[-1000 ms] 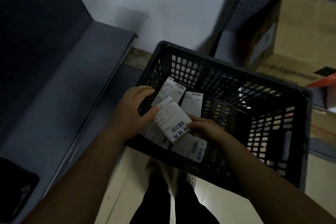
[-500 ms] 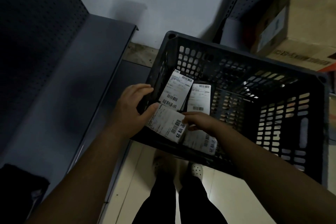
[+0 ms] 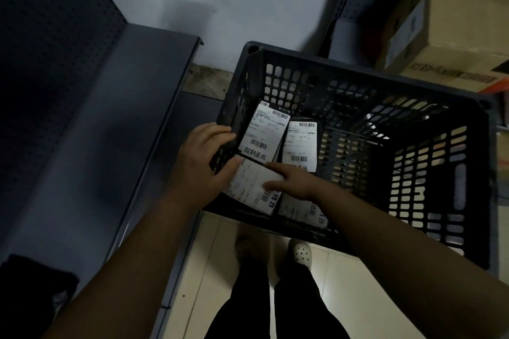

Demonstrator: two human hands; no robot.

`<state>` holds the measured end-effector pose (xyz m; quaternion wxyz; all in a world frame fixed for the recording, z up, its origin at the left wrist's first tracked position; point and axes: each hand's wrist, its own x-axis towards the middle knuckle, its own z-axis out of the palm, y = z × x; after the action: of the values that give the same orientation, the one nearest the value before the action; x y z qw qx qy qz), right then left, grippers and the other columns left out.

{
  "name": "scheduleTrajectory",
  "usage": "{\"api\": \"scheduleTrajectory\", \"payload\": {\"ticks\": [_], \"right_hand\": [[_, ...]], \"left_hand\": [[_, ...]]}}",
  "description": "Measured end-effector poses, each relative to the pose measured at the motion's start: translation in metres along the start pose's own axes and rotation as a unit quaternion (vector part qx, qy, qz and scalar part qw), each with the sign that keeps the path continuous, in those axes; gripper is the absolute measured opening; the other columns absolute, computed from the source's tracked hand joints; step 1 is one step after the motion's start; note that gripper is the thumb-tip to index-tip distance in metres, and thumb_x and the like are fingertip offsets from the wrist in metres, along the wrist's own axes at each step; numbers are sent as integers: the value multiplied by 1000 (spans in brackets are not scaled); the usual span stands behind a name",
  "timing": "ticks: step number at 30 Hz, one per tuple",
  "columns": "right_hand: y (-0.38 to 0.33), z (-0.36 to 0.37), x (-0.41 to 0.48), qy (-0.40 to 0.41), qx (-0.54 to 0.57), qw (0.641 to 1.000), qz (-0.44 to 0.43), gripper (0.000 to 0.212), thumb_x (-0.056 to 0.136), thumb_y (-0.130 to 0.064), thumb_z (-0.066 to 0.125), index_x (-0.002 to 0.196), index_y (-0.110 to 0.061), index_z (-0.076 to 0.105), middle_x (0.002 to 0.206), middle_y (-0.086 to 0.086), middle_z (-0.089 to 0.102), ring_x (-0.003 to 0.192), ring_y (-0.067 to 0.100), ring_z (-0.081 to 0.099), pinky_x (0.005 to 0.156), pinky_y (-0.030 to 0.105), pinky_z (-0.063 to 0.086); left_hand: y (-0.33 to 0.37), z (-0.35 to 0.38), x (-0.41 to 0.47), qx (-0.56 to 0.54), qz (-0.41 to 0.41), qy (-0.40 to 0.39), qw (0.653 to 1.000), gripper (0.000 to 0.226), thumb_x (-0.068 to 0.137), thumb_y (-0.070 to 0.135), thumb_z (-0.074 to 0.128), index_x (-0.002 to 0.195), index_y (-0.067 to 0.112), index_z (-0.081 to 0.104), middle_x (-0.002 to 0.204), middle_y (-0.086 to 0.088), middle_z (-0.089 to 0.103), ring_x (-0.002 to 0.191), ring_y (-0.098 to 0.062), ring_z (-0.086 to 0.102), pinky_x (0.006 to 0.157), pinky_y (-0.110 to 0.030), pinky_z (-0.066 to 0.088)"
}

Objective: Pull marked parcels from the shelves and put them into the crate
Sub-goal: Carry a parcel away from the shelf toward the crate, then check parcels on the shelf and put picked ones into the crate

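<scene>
Footwear: pale perforated clog (image 3: 301, 253) on light floor tiles (image 3: 371, 283), nearest, below dark trouser legs.

Left hand (image 3: 201, 165): reaches to the near-left corner of the crate (image 3: 358, 78). Fingers lightly bent, close together, lying across the rim of the left wall. Thumb touching the left edge of the near parcel (image 3: 248, 190).

Right hand (image 3: 292, 181): sits inside the crate, fingers straight and flat on the near parcel's label. Thumb hidden, so cannot tell whether it pinches.

Near parcel: white label, tilted, in the crate's near-left corner between both hands, barcode showing at its near edge.

Fourth parcel (image 3: 297, 208): just right of it, mostly under the right forearm.

Left far parcel (image 3: 261, 135): leans against the crate's left wall, label and barcode up.

Right far parcel (image 3: 300, 143): touches its right edge, label up.

Crate: dark, slotted walls, right half bare of parcels.

Shelf (image 3: 110, 118): grey metal, left of the crate, pegboard back.

Cardboard box (image 3: 454, 22): far right, beyond the crate.
</scene>
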<state>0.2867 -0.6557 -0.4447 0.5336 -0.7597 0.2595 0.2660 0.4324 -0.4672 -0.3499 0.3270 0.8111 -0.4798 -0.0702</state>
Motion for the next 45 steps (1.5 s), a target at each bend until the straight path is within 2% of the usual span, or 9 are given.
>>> {"api": "scheduleTrajectory", "payload": {"ticks": [8,13,18,22,25,28,33,42,45], "right_hand": [[-12,3,-7,40,-42,998,-27,71,93,-32,68,153,-15,34,153,6,41,133,23,47,107,29,39],[-17,6,-5,46,-95,994,-20,69,85,-37,75,145,-17,45,139,8,51,122,26,53,103,38,46],[-20,7,-9,57,-104,993,-18,74,86,-42,73,148,-17,41,144,8,48,127,26,51,106,40,45],[-32,-10,-43,135,-60,989,-26,78,88,-47,69,153,-23,33,154,4,38,137,24,42,110,37,39],[-42,-30,-80,224,-37,972,-61,67,88,-47,68,147,-26,43,140,-1,49,130,19,47,104,34,43],[-56,-51,-121,302,-45,946,-109,55,89,-43,69,138,-26,53,123,-10,53,119,9,51,101,26,43],[-84,-80,-171,356,-123,904,-201,52,90,-42,67,136,-20,56,127,-6,55,117,2,47,98,8,30],[-122,-85,-228,319,-177,855,-369,62,84,-58,59,134,-22,55,121,-11,52,118,9,50,105,29,41],[-133,-73,-245,288,-187,844,-412,68,82,-66,52,136,-25,52,129,-7,52,123,12,48,107,35,41]], "left_hand": [[6,-3,-4,-10,-9,-7,1000,46,88,41,56,120,9,63,130,-2,56,130,-19,43,108,-42,37],[9,-4,-3,-16,-1,-15,1000,44,89,40,58,120,8,63,129,-2,57,129,-20,45,106,-46,40],[14,-7,-2,-22,4,-26,999,42,88,37,59,120,11,63,128,2,55,127,-16,45,106,-41,39],[27,-13,4,-43,1,-28,999,42,86,39,59,121,15,62,127,10,52,124,1,40,105,-18,32],[46,-20,13,-52,9,-28,998,43,87,39,60,125,18,61,129,15,49,123,5,37,103,-8,24],[68,-28,24,-57,21,-19,998,41,88,30,67,127,19,60,131,13,49,124,4,37,103,-7,22],[108,-48,32,-40,35,17,998,47,87,41,58,129,20,57,134,12,49,126,-3,40,105,-16,24],[178,-82,-22,7,-47,114,992,60,86,58,50,134,22,53,141,5,46,131,-12,39,112,-32,31],[205,-99,-59,50,-87,167,981,60,86,53,53,137,20,52,139,9,45,126,2,30,107,-8,15]]}}
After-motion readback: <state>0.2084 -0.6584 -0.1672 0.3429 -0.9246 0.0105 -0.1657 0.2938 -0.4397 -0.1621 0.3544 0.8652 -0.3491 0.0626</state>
